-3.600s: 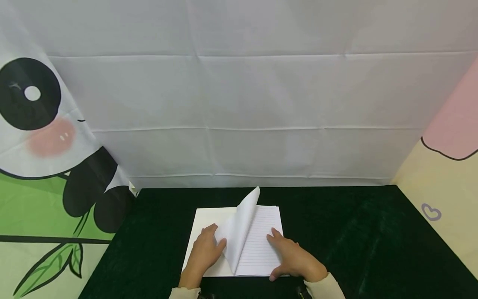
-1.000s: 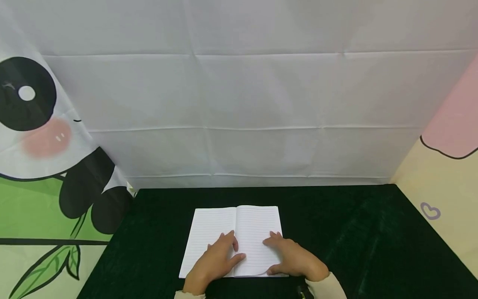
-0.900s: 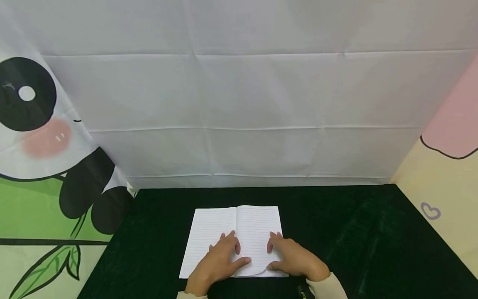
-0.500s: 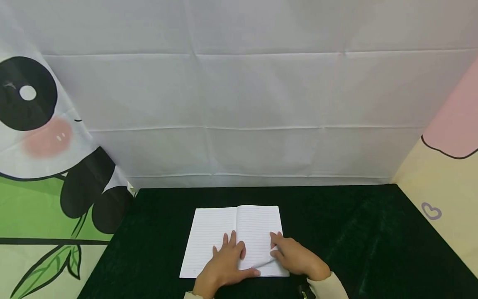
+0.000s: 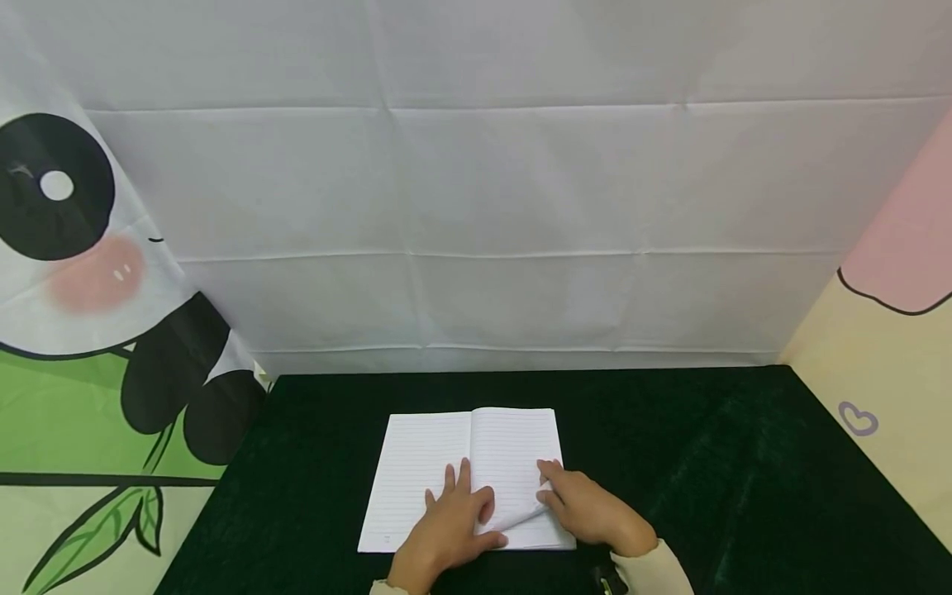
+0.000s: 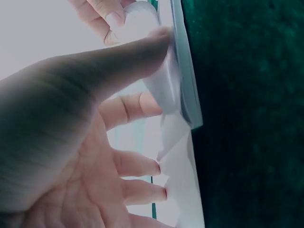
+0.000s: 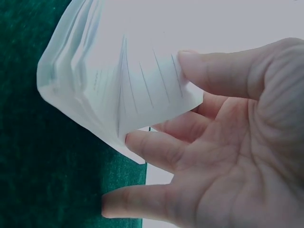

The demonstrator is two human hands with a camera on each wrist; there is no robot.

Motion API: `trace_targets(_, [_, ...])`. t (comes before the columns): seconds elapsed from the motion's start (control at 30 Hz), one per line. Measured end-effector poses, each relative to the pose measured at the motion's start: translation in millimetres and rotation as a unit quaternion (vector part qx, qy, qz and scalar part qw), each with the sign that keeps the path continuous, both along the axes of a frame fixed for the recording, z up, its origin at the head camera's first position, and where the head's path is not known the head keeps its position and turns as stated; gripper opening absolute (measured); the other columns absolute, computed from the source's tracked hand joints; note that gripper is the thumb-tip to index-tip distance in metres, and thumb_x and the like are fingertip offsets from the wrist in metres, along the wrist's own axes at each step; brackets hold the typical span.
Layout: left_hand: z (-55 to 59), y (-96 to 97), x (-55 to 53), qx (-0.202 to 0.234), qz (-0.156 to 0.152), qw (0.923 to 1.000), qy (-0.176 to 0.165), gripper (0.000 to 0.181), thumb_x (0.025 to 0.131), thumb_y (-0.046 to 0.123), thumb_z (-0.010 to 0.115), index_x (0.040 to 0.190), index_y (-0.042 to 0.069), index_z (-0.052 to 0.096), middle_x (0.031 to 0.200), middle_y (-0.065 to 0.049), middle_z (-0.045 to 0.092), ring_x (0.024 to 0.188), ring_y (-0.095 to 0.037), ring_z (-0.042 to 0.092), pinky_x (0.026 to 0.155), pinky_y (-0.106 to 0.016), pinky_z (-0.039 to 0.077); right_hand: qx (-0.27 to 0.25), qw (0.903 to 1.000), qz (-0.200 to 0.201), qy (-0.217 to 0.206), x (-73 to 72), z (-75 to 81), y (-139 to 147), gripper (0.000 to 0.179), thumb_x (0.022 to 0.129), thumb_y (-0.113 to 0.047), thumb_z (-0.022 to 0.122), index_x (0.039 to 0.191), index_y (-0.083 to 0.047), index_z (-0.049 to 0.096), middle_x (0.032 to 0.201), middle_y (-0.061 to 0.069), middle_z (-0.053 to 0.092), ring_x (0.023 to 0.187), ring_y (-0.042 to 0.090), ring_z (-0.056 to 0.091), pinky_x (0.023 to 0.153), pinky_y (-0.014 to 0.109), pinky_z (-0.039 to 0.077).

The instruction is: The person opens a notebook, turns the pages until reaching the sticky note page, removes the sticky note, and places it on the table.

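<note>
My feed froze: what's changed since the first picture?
A lined page now lies flat on the left, where one was mid-turn. The left hand moved right, to the fold. The right hand now pinches a raised lower corner of the right page. The notebook stays put on the green cloth.

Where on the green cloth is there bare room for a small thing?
The green cloth is bare right of the open notebook and right hand, left of the notebook, and in a strip between it and the white backdrop. Crowded: the notebook's near half, with the left hand and the lifted page corner.
</note>
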State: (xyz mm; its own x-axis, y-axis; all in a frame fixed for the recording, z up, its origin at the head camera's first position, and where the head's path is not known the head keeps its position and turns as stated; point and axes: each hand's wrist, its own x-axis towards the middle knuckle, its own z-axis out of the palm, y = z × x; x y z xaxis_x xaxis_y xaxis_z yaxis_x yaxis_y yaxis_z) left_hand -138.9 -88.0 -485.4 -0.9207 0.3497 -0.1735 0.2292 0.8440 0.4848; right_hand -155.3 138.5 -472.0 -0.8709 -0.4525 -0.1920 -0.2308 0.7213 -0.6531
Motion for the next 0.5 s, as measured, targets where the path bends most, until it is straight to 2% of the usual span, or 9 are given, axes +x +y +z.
trace_targets(0.2, [1.9,-1.0,0.0,-0.004,-0.012,0.9999,0.004,0.032,0.085,0.037,0.080,0.073,0.022,0.053,0.157,-0.035,0.034,0.143,-0.063,0.029,0.098,-0.085,0.032,-0.009,0.9999,-0.006,0.001,-0.7,0.5,0.7,0.051,0.102,-0.020,0.055,0.144,0.008,0.044,0.147,0.028,0.052,0.138,0.043,0.051,0.112,0.062,0.039])
trace_targets(0.3, [1.0,-0.8,-0.6,-0.005,-0.012,0.9999,0.007,0.026,0.087,0.034,0.077,0.075,0.021,0.057,0.156,-0.036,0.034,0.143,-0.063,0.030,0.098,-0.084,0.032,-0.017,0.9998,-0.009,0.002,-1.0,-0.4,0.8,0.056,0.100,-0.021,0.060,0.146,0.006,0.042,0.149,0.029,0.050,0.137,0.043,0.052,0.111,0.062,0.040])
trace_targets(0.37, [0.5,-0.9,-1.0,-0.007,-0.013,0.9998,0.009,0.022,0.088,0.032,0.075,0.077,0.021,0.059,0.156,-0.036,0.035,0.142,-0.063,0.031,0.098,-0.084,0.033,-0.024,0.9996,-0.014,0.000,-0.6,-1.1,0.4,0.065,0.097,-0.021,0.065,0.150,0.003,0.036,0.155,0.030,0.041,0.140,0.045,0.047,0.113,0.063,0.038])
trace_targets(0.5, [0.5,-2.2,-2.5,-0.006,-0.015,0.9998,0.012,0.020,0.089,0.029,0.074,0.079,0.019,0.060,0.155,-0.036,0.036,0.141,-0.064,0.033,0.097,-0.084,0.034,-0.041,0.9986,-0.033,0.004,0.5,-2.6,-1.1,0.092,0.089,-0.020,0.076,0.159,-0.004,0.019,0.166,0.031,0.013,0.151,0.049,0.027,0.119,0.065,0.027])
